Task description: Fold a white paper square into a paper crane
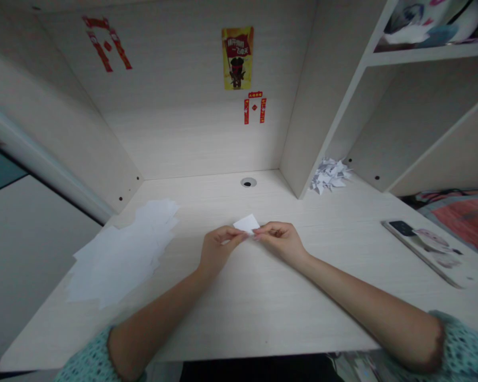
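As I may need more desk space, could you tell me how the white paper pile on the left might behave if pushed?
The white paper pile would probably spread apart, since its sheets overlap loosely with corners jutting out. They look thin, so each is likely light and bendable. Lying flat, they seem unlikely to roll.

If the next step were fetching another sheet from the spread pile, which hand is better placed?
Probably the left hand. The paper pile lies on its side of the desk; the right hand is farther and would reach across. Both hands hold the small paper, so the left would let go first.
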The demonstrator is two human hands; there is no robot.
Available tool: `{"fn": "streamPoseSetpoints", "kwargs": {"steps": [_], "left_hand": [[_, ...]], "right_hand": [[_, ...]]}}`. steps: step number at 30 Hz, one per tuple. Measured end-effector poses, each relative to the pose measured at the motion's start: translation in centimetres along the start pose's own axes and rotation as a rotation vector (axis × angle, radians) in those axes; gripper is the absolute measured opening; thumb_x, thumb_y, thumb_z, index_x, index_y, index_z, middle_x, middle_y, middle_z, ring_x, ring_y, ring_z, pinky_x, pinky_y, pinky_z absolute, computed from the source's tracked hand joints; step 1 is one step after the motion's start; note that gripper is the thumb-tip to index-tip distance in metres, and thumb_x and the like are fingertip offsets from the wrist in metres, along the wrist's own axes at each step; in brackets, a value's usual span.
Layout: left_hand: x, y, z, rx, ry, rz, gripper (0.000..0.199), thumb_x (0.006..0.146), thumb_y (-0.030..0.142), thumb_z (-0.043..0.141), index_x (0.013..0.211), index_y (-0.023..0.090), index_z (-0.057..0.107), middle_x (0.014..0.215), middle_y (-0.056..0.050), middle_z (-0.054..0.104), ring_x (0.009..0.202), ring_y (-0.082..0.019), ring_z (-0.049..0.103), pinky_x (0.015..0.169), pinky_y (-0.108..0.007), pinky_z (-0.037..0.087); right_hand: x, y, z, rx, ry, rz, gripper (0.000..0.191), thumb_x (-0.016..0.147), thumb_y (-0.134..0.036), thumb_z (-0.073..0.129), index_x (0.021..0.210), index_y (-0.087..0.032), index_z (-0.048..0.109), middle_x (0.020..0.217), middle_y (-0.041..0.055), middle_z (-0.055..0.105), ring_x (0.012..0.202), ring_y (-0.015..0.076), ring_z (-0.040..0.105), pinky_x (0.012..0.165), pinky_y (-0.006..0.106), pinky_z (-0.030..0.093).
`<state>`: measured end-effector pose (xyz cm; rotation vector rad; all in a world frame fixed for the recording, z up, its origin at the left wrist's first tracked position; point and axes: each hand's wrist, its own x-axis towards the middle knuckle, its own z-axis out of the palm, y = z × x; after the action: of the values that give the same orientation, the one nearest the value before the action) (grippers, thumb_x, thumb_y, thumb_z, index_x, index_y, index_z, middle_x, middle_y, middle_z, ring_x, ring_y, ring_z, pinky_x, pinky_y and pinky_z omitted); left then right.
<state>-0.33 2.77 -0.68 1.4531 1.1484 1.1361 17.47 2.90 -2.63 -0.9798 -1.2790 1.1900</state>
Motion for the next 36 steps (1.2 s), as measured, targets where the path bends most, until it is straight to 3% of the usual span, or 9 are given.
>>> {"fn": "streamPoseSetpoints", "kwargs": {"steps": [9, 15, 22, 29, 36], "left_hand": [[-0.25, -0.40, 0.36, -0.112, 0.015, -0.044, 0.018, 0.069, 0.033, 0.070, 0.076, 0.017, 0.069, 0.082, -0.005, 0.072, 0.078, -0.018, 0.066, 0.079, -0.030, 0.049], [-0.21, -0.06, 0.52, -0.136, 0.036, -0.119, 0.018, 0.067, 0.033, 0.071, 0.074, 0.017, 0.069, 0.079, -0.004, 0.073, 0.075, -0.018, 0.066, 0.074, -0.030, 0.050], [-0.44, -0.28, 0.47, -0.098, 0.071, -0.021, 0.014, 0.067, 0.030, 0.071, 0.074, 0.018, 0.070, 0.078, -0.003, 0.072, 0.076, -0.017, 0.065, 0.074, -0.028, 0.049], [-0.48, -0.52, 0.42, -0.068, 0.079, 0.004, 0.014, 0.068, 0.031, 0.071, 0.074, 0.018, 0.071, 0.078, -0.003, 0.072, 0.075, -0.017, 0.066, 0.075, -0.029, 0.050], [-0.22, 0.06, 0.26, -0.118, 0.081, -0.071, 0.016, 0.066, 0.030, 0.073, 0.076, 0.017, 0.070, 0.079, -0.004, 0.073, 0.075, -0.018, 0.067, 0.073, -0.029, 0.050]], "right_hand": [[0.00, 0.18, 0.42, 0.109, 0.007, 0.126, 0.017, 0.058, -0.031, 0.079, 0.070, -0.020, 0.072, 0.074, 0.0041, 0.074, 0.066, 0.0164, 0.067, 0.069, 0.031, 0.052], [0.09, 0.74, 0.36, 0.118, 0.004, 0.109, 0.018, 0.059, -0.033, 0.078, 0.071, -0.021, 0.072, 0.077, 0.0040, 0.074, 0.068, 0.0164, 0.066, 0.071, 0.032, 0.052], [-0.03, 0.29, 0.47, 0.180, -0.017, 0.197, 0.019, 0.056, -0.028, 0.080, 0.069, -0.018, 0.071, 0.066, 0.0021, 0.072, 0.059, 0.0127, 0.063, 0.060, 0.026, 0.049], [-0.07, -0.01, 0.43, 0.183, -0.014, 0.234, 0.019, 0.055, -0.027, 0.081, 0.066, -0.017, 0.069, 0.064, 0.0020, 0.071, 0.057, 0.0113, 0.062, 0.058, 0.024, 0.047], [0.06, 0.22, 0.40, 0.099, 0.029, 0.171, 0.016, 0.056, -0.027, 0.080, 0.064, -0.018, 0.070, 0.067, 0.0012, 0.071, 0.057, 0.0105, 0.061, 0.059, 0.024, 0.045]]}}
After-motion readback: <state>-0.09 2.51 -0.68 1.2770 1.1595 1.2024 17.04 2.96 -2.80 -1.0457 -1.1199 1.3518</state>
